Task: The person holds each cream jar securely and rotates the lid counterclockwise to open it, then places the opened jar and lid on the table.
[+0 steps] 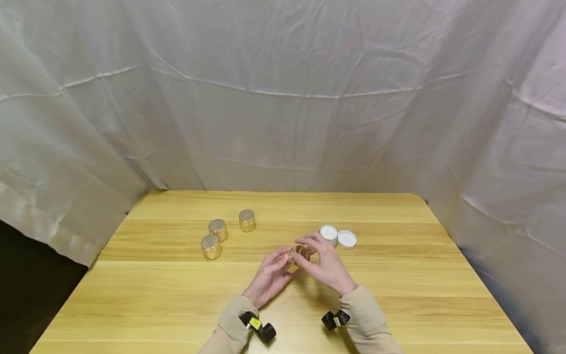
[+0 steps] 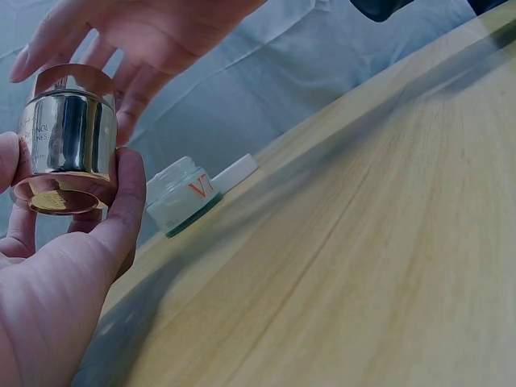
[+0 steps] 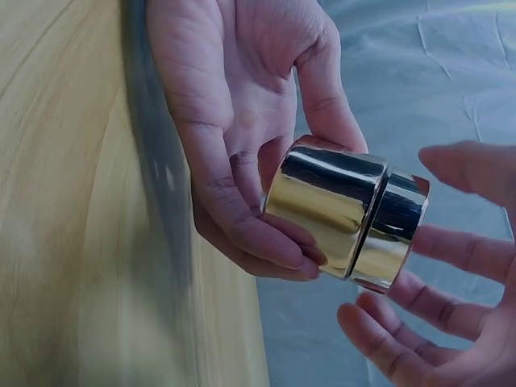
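Tilted above the table, a shiny gold cosmetic jar (image 3: 326, 205) with its lid (image 3: 393, 230) on is gripped round its body by my left hand (image 1: 268, 279). Printed lettering shows on its side in the left wrist view. Around the lid end, my right hand (image 1: 326, 264) has its fingers (image 3: 468, 251) spread. One fingertip is right at the lid's edge, while the thumb stands apart from it. Just beyond the right hand sits an uncapped frosted white jar (image 2: 184, 193) with orange print, its white lid (image 1: 347, 239) lying beside it.
Several closed gold jars stand on the wooden table (image 1: 168, 305) to the left: one jar (image 1: 211, 247) nearest, a second jar (image 1: 218, 229) close behind it, a third jar (image 1: 247, 221) farther right. A grey curtain (image 1: 283, 123) hangs along the table's back and sides.
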The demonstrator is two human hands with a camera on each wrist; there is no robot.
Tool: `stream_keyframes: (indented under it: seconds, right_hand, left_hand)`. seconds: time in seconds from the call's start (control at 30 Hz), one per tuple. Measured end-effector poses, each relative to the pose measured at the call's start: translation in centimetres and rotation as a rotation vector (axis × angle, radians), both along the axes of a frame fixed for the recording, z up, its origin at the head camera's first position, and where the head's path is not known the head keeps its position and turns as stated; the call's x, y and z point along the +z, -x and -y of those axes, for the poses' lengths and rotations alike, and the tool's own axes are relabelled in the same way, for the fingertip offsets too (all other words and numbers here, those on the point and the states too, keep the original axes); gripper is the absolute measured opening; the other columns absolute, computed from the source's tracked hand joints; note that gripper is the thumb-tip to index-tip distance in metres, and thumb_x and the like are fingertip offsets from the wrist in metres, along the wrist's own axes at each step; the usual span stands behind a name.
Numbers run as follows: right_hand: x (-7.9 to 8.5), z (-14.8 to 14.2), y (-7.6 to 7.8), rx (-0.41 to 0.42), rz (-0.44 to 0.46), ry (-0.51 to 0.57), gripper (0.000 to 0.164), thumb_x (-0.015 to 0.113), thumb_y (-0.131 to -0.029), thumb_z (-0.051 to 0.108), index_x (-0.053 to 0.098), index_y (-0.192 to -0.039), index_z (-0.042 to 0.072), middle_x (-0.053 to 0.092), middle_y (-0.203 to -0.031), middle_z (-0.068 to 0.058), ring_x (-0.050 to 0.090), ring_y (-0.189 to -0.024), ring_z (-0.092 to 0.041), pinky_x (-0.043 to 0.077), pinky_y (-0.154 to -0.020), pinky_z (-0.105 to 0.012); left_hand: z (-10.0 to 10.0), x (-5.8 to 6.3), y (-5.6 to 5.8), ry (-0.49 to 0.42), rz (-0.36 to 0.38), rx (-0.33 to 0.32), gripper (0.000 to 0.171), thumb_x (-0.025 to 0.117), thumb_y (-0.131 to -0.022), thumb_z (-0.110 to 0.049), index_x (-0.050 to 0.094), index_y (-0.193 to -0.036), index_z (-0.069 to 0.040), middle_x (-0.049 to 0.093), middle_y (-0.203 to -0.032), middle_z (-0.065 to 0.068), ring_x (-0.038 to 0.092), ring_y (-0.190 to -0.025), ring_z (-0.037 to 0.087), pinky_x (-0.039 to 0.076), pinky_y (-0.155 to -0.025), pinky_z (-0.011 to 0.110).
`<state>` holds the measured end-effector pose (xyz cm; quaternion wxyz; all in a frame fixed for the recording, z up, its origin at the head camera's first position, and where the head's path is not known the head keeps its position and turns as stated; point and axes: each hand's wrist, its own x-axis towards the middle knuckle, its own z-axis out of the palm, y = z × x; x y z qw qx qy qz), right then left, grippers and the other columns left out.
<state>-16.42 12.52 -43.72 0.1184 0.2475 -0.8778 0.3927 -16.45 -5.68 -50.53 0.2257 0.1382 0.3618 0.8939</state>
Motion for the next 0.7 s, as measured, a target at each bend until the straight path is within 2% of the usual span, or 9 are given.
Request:
stream_keyframes:
  seconds: [0.17,0.3,0.53,0.7]
  right_hand:
    - [-0.14,0.01,0.05,-0.033,-0.012,0.014,0.035,0.075,-0.090,0.028,0.072,-0.115,0.004,0.071,-0.104,-0.007,0.066,-0.081,-0.019,0.056,-0.074,-0.028]
    - [-0.17,-0.01,0.04,-0.029,-0.024,0.004,0.035,0.075,-0.090,0.028,0.073,-0.114,0.003,0.071,-0.103,-0.008,0.066,-0.079,-0.019,0.056,-0.072,-0.027]
    - [-0.11,-0.06,-0.04,0.042,-0.036,-0.041,0.031,0.075,-0.089,0.022,0.072,-0.116,0.008,0.070,-0.110,-0.005,0.066,-0.092,-0.021,0.054,-0.085,-0.031]
    - [-0.06,0.00,-0.15,0.050,-0.034,-0.046,0.033,0.074,-0.089,0.023,0.072,-0.118,0.008,0.069,-0.115,-0.005,0.065,-0.100,-0.023,0.053,-0.091,-0.037]
  left_hand:
    - [0.03,-0.13,0.07,-0.013,-0.020,-0.012,0.021,0.046,-0.106,-0.012,0.059,-0.118,-0.021,0.064,-0.114,-0.007,0.061,-0.113,0.007,0.048,-0.114,0.037]
    - [0.05,-0.19,0.07,-0.010,-0.022,-0.009,0.019,0.047,-0.106,-0.012,0.059,-0.119,-0.020,0.064,-0.113,-0.007,0.061,-0.112,0.007,0.048,-0.113,0.036]
    - [0.05,-0.19,0.08,0.008,-0.020,-0.004,0.018,0.047,-0.105,-0.013,0.058,-0.119,-0.018,0.061,-0.117,-0.006,0.060,-0.112,0.008,0.049,-0.113,0.035]
    - [0.01,-0.04,-0.03,0.021,0.003,0.011,0.018,0.047,-0.105,-0.012,0.057,-0.118,-0.019,0.060,-0.116,-0.006,0.059,-0.110,0.007,0.049,-0.111,0.033]
